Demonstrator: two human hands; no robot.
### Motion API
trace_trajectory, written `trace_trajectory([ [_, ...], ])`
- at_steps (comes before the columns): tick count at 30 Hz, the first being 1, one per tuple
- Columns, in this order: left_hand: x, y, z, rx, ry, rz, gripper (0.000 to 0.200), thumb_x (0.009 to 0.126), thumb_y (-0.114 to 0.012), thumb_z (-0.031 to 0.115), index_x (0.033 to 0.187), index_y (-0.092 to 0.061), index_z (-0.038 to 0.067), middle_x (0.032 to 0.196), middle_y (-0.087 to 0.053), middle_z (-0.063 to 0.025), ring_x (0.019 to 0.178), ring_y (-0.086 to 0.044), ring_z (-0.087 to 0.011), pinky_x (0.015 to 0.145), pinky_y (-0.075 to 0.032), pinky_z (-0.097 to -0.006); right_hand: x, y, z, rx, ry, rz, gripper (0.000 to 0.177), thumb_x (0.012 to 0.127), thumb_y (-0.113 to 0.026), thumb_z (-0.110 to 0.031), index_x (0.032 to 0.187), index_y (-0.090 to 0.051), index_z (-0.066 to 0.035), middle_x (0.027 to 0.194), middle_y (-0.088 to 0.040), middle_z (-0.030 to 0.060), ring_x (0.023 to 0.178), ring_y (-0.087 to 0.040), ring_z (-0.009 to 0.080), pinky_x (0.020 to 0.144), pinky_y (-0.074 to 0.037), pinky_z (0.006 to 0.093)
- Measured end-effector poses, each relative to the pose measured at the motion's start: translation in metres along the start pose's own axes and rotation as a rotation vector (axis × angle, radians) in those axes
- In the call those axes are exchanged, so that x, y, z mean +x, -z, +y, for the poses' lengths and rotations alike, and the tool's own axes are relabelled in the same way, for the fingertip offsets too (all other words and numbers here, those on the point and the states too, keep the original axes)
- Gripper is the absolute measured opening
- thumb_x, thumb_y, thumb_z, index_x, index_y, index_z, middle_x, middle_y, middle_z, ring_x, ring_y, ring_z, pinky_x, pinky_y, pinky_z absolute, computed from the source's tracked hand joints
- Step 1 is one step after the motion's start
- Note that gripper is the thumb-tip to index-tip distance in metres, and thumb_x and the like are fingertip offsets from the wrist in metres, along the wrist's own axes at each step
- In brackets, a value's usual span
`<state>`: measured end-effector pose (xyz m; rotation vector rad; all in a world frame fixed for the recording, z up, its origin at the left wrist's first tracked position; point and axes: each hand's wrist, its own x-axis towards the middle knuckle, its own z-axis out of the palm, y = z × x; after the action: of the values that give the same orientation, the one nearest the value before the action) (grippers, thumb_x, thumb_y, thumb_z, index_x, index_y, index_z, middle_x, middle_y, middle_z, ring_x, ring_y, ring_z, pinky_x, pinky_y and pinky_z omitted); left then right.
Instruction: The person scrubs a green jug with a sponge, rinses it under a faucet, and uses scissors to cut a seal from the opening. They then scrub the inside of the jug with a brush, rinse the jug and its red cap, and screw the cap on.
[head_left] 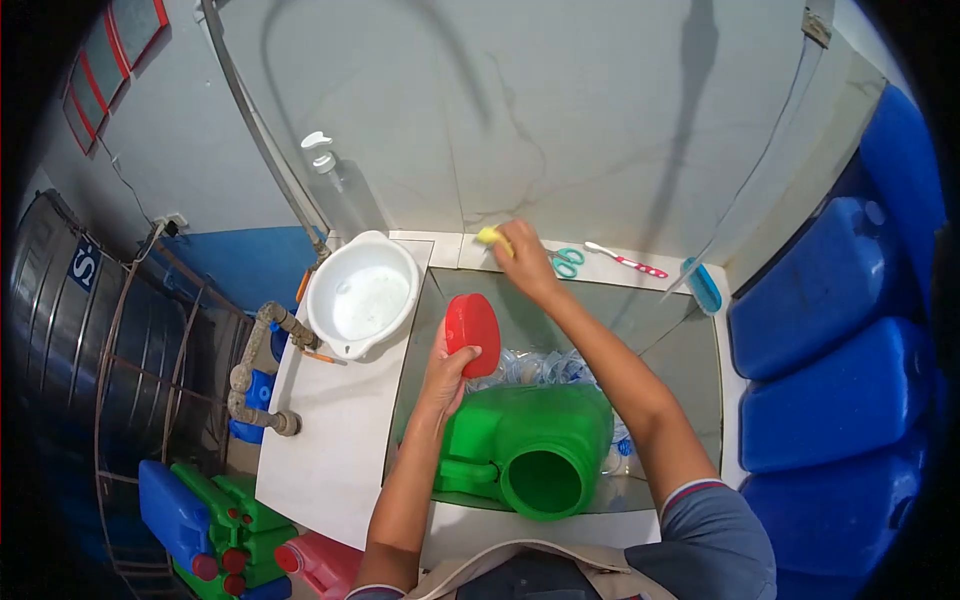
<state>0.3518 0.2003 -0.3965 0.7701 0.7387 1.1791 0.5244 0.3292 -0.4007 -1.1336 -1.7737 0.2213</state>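
My left hand grips a round red screw lid, held up over the sink with the thumb on its near side. At the sink's back ledge, my right hand is closed around a small yellow sponge. Below both hands a green wide-mouth water jug lies on its side, its uncapped mouth facing me. Teal-handled scissors rest on the ledge just right of my right hand. Beside them are a red-and-white toothbrush and a blue scrub brush.
A white basin with suds sits on the left counter, near a clear pump bottle. Clear plastic pieces lie in the sink behind the jug. Blue jerrycans line the right; pipes and more jerrycans stand left.
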Motion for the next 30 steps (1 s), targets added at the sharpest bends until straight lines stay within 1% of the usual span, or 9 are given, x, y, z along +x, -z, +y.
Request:
trace_trajectory([
  [2, -0.002, -0.003, -0.004, 0.011, 0.02, -0.019, 0.059, 0.074, -0.053, -0.004, 0.13, -0.037, 0.005, 0.123, -0.048, -0.0078, 0.113, -0.048, -0.0183, 0.096, -0.04, -0.0322, -0.029, 0.014, -0.058, 0.163, 0.204, -0.056, 0.017, 0.077, -0.057, -0.013, 0.09, -0.057, -0.002, 0.095, -0.052, 0.018, 0.092, -0.047, 0.0366, 0.081, -0.039, 0.0439],
  [8, -0.026, -0.037, -0.011, 0.028, -0.009, -0.25, 0.06, 0.072, -0.053, -0.009, 0.128, -0.039, 0.005, 0.123, -0.049, -0.0061, 0.114, -0.048, -0.0177, 0.094, -0.042, -0.0315, -0.071, 0.046, -0.081, 0.175, -0.086, 0.018, 0.018, 0.072, -0.06, -0.015, 0.086, -0.058, -0.004, 0.093, -0.054, 0.0152, 0.091, -0.048, 0.0342, 0.081, -0.039, 0.0435],
  [9, -0.021, -0.036, -0.014, 0.027, -0.019, -0.26, 0.06, 0.072, -0.053, -0.009, 0.128, -0.039, 0.005, 0.123, -0.049, -0.0061, 0.114, -0.048, -0.0177, 0.094, -0.042, -0.0315, -0.077, 0.045, -0.093, 0.177, 0.191, -0.031, 0.015, 0.073, -0.055, -0.01, 0.085, -0.056, -0.003, 0.086, -0.052, 0.0147, 0.086, -0.047, 0.035, 0.079, -0.039, 0.0436],
  [12, -0.025, -0.029, -0.021, -0.024, 0.212, -0.211, 0.065, 0.071, -0.052, -0.01, 0.132, -0.035, 0.004, 0.125, -0.048, -0.0072, 0.113, -0.049, -0.018, 0.094, -0.042, -0.0328, -0.079, 0.05, -0.097, 0.062, 0.25, -0.016, 0.01, 0.073, -0.051, -0.007, 0.081, -0.053, -0.002, 0.084, -0.05, 0.016, 0.083, -0.045, 0.0367, 0.076, -0.038, 0.045],
  [13, -0.03, -0.04, -0.015, -0.003, 0.09, -0.242, 0.065, 0.072, -0.055, -0.003, 0.133, -0.034, 0.004, 0.126, -0.048, -0.0089, 0.116, -0.048, -0.0198, 0.098, -0.039, -0.0348, -0.072, 0.05, -0.079, 0.047, 0.018, 0.025, 0.01, 0.076, -0.049, -0.008, 0.082, -0.05, 0.0, 0.088, -0.048, 0.0179, 0.085, -0.043, 0.038, 0.075, -0.037, 0.0462],
  [17, -0.031, -0.061, 0.026, -0.202, -0.183, -0.296, 0.056, 0.081, -0.055, 0.002, 0.133, -0.035, 0.004, 0.127, -0.047, -0.012, 0.112, -0.05, -0.022, 0.095, -0.042, -0.0361, -0.102, 0.037, -0.06, -0.12, -0.238, 0.271, 0.019, 0.081, -0.049, -0.009, 0.095, -0.044, 0.003, 0.097, -0.043, 0.0235, 0.089, -0.041, 0.0397, 0.079, -0.034, 0.048],
  [23, -0.021, -0.051, -0.026, -0.312, 0.0, -0.189, 0.045, 0.096, -0.041, 0.027, 0.135, -0.032, 0.005, 0.133, -0.043, -0.01, 0.124, -0.04, -0.0209, 0.106, -0.031, -0.0379, -0.107, 0.061, -0.133, -0.17, 0.217, 0.102, 0.022, 0.081, -0.052, -0.01, 0.097, -0.045, 0.004, 0.1, -0.043, 0.0227, 0.09, -0.042, 0.0385, 0.079, -0.034, 0.0469],
  [26, -0.039, -0.076, -0.01, -0.42, 0.159, -0.243, 0.047, 0.098, -0.035, 0.033, 0.136, -0.032, 0.006, 0.136, -0.04, -0.0108, 0.126, -0.038, -0.022, 0.106, -0.031, -0.0397, -0.078, 0.08, -0.092, -0.259, 0.172, 0.093, 0.028, 0.08, -0.053, -0.013, 0.101, -0.046, 0.004, 0.101, -0.044, 0.0229, 0.088, -0.042, 0.0384, 0.079, -0.035, 0.0466],
  [30, -0.028, -0.065, 0.004, -0.317, -0.052, -0.263, 0.048, 0.097, -0.032, 0.039, 0.132, -0.037, 0.007, 0.132, -0.044, -0.0128, 0.122, -0.044, -0.0251, 0.102, -0.035, -0.0431, -0.128, 0.063, -0.105, -0.372, 0.057, 0.037, 0.031, 0.08, -0.052, -0.014, 0.102, -0.046, 0.006, 0.099, -0.045, 0.0236, 0.088, -0.043, 0.0386, 0.079, -0.035, 0.0486],
])
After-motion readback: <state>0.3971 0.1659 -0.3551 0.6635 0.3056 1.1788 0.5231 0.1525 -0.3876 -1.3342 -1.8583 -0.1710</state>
